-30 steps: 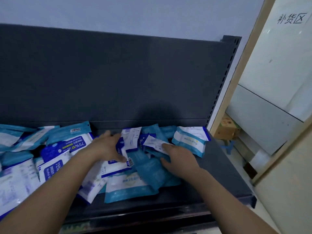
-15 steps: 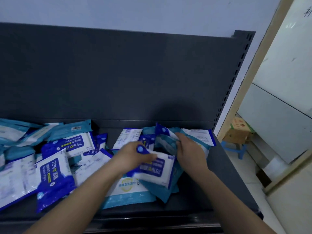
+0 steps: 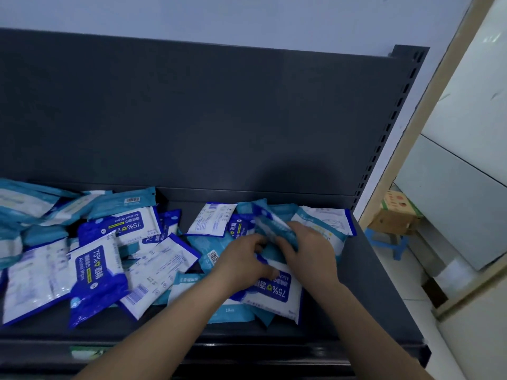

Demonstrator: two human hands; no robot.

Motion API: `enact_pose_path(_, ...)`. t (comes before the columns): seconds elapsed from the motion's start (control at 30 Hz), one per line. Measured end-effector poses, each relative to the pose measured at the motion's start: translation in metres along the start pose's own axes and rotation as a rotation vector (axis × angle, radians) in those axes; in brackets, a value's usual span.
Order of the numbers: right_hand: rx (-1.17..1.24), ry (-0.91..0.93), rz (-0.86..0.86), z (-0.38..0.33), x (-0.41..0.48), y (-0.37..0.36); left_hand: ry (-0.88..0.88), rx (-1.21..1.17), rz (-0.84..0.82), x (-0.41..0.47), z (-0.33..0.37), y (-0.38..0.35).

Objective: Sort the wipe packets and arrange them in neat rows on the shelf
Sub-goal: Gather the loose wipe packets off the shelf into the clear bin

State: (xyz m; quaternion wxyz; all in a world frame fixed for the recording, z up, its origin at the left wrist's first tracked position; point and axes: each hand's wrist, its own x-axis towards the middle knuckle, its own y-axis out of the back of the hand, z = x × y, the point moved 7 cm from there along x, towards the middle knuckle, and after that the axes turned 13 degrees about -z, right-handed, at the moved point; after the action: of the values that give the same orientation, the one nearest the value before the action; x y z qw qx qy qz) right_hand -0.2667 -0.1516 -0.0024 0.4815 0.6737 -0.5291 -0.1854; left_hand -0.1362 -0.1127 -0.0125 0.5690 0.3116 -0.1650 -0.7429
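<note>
While wipe packets (image 3: 96,270) are lying heaped across the shelf (image 3: 378,297), the right hand (image 3: 310,250) is pinching a teal packet (image 3: 270,227) near the back panel (image 3: 192,119). The left hand (image 3: 244,259) is curling beside it over a blue-and-white packet (image 3: 274,293), with blur hiding its grip. Bare shelf is showing along the right edge and front lip.

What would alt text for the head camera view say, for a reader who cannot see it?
A person's left hand and right hand dig into a jumbled pile of wipe packets on a dark shelf, the right hand gripping a teal packet. No neat rows yet; a cardboard box sits beyond the shelf's right end.
</note>
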Motion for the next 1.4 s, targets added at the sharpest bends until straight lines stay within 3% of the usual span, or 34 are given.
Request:
enact_pose_path(0.23,0.283,0.032,0.192,-0.04,0.004,0.021,-0.086,-0.639,0.359,-0.046,-0.04,0.054)
enact_pose_path(0.37,0.467,0.094,0.194,-0.088,0.006,0.01,-0.12,-0.939,0.611,-0.097,-0.078,0.094)
enact_pose_path(0.57,0.652,0.218,0.04,-0.193,0.001,-0.047,-0.162,-1.051,0.942,-0.2,-0.133,0.137)
enact_pose_path(0.77,0.674,0.367,-0.115,-0.317,-0.024,-0.115,-0.098,-1.127,1.193,-0.318,-0.209,0.162)
enact_pose_path(0.97,0.782,0.467,-0.256,-0.439,-0.069,-0.191,-0.036,-1.089,1.392,-0.444,-0.285,0.184)
enact_pose_path(1.4,0.714,0.658,-0.604,-0.671,-0.17,-0.33,0.155,-1.057,1.752,-0.668,-0.412,0.208)
